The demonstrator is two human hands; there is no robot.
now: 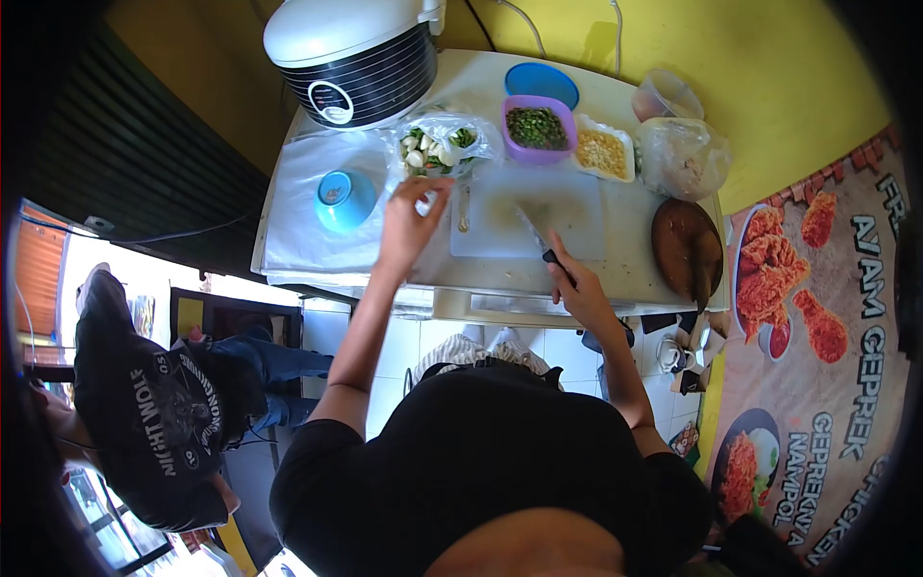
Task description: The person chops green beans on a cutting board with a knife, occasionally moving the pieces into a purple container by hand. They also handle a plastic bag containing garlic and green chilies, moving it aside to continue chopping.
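My right hand (575,282) grips the knife (531,227) over the board (585,207); my left hand (411,219), narrowed, contents indeterminable, is near the far-left garlic (414,157): apparently ingredient selection, next calling for a pinch.

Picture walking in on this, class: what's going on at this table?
A person stands at the table. Their right hand grips a knife, its blade over the board. Their left hand is at the near side of a plastic bag of white and green pieces; whether it touches or holds anything is hard to tell. Beyond the board, a purple tub holds chopped greens.
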